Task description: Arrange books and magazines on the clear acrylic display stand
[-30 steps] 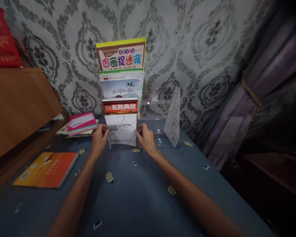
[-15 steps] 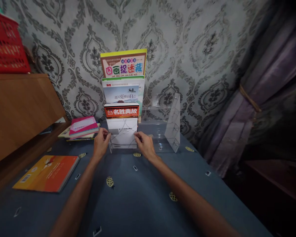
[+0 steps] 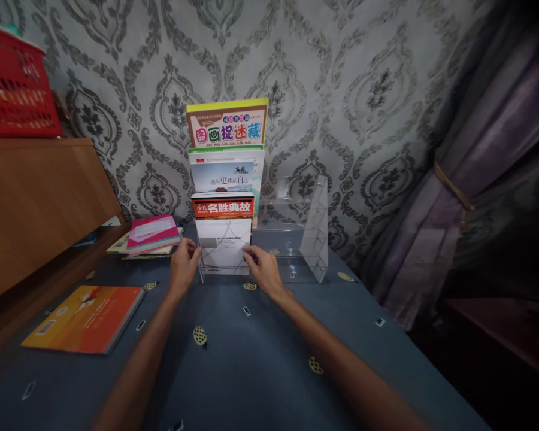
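A book with a red title band and white lower cover [image 3: 224,233] stands upright in the front tier of a clear acrylic book rack [image 3: 314,230]. My left hand [image 3: 184,263] is closed, its thumb and fingertips at the book's left edge, beside the rack's left side panel. On the opposite edge, my right hand [image 3: 263,266] pinches the book between thumb and fingers. Behind it rise a blue-and-white book [image 3: 222,175], a white book with a green top edge [image 3: 259,164] and a taller yellow-edged picture book [image 3: 228,123]. The rack's right part shows bare clear tiers.
An orange book [image 3: 85,317] lies flat at the left of the dark blue tablecloth [image 3: 260,371]. Behind it is a stack topped by a pink book [image 3: 153,232]. A wooden cabinet [image 3: 45,203] carries a red basket [image 3: 18,90]. A tied purple curtain [image 3: 431,239] hangs at right.
The camera view has tilted up a little, so everything sits slightly lower in the picture. Both hands stay at the sides of the front book, which has not visibly moved in the rack.
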{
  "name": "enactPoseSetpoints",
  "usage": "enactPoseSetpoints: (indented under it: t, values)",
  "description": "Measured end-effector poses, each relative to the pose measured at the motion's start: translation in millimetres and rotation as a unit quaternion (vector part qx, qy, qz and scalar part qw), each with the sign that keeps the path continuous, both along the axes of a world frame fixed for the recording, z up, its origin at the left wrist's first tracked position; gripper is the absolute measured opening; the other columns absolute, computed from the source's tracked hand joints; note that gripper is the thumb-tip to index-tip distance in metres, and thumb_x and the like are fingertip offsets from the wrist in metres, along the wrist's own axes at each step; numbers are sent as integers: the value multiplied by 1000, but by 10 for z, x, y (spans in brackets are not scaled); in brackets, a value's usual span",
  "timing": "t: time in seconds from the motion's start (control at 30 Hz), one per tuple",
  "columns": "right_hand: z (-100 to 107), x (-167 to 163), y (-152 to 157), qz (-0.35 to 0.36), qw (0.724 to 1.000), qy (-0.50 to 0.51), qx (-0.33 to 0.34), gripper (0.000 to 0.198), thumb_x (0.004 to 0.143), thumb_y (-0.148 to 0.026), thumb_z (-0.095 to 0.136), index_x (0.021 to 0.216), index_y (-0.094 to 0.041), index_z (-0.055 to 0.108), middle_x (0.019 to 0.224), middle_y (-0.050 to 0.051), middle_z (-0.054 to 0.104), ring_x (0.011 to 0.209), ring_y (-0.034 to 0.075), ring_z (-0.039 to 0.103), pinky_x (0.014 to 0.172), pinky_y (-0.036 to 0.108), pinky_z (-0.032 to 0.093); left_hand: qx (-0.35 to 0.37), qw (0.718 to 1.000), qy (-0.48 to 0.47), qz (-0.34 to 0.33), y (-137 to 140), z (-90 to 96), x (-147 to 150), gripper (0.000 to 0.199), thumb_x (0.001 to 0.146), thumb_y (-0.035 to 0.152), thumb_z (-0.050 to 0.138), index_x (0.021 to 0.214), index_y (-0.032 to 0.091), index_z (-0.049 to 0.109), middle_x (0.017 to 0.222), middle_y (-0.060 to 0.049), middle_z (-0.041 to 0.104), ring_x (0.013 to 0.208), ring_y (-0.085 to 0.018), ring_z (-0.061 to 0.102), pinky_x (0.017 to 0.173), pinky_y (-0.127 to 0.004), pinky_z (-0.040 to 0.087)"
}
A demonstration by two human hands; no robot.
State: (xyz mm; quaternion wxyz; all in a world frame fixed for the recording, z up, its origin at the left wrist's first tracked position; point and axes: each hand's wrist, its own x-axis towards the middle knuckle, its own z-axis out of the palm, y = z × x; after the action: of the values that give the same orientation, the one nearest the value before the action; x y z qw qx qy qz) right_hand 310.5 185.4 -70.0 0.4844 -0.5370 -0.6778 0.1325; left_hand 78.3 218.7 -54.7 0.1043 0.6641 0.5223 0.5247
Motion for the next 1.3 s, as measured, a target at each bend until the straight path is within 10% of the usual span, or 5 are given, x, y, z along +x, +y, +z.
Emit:
enactPoseSetpoints:
  t: [1.3]
  values:
    - [121,-62,-109,61,998,2,34,24,90,-31,53,82,-21,73,77,3,74,73,19,67,68,27,46,-14,998,-41,-36,-103,117,65,27,80,44,62,91,24,47,70,5,56,66,-15,56,68,-27,43]
